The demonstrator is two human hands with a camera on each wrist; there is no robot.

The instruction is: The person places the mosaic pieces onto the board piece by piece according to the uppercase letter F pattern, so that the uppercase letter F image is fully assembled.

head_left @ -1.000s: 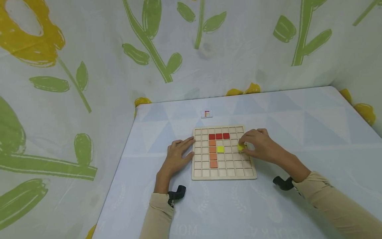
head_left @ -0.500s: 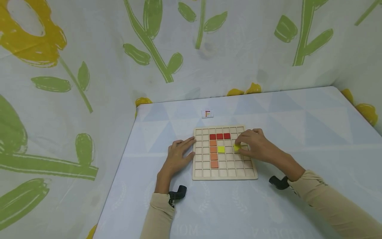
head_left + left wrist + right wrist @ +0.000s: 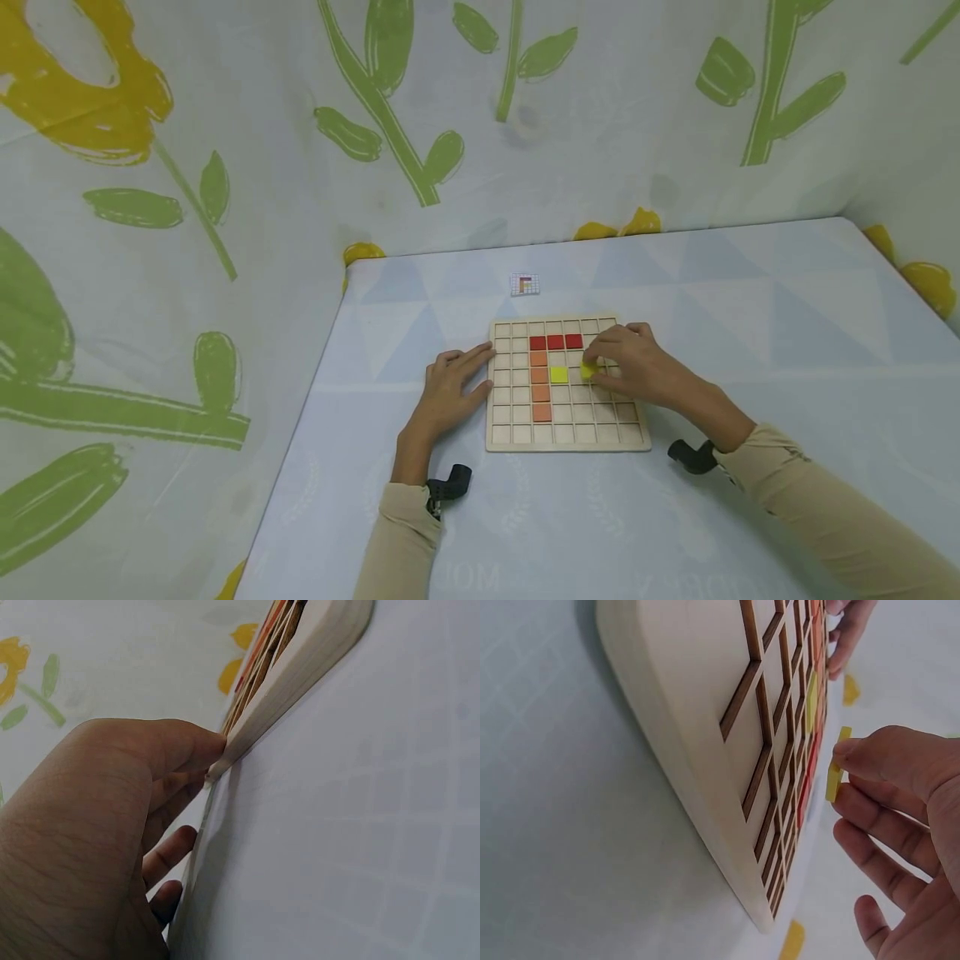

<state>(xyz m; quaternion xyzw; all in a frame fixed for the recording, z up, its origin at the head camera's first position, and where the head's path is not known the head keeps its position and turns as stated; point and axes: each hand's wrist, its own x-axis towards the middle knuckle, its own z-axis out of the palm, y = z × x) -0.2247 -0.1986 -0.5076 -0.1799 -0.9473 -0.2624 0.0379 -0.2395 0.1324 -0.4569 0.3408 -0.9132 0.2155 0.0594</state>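
A square wooden grid board (image 3: 585, 434) lies on the table. In it sit a row of three red tiles (image 3: 555, 342), a column of several orange tiles (image 3: 540, 376) below the left red one, and one yellow tile (image 3: 558, 375) right of the column. My right hand (image 3: 633, 362) pinches a second yellow tile (image 3: 838, 766) between thumb and fingertips, raised over the board's right part; the other fingers are spread in the right wrist view. My left hand (image 3: 448, 392) rests at the board's left edge, fingers fairly straight, thumb touching the rim in the left wrist view.
A small card (image 3: 525, 284) printed with a coloured grid pattern lies behind the board. The table (image 3: 420, 333) has a pale blue triangle-patterned cover. A cloth with green leaves and yellow flowers hangs behind and at the left.
My right hand has moved left over the board with the yellow tile, towards the yellow tile in the grid. My left hand stays at the board's edge.
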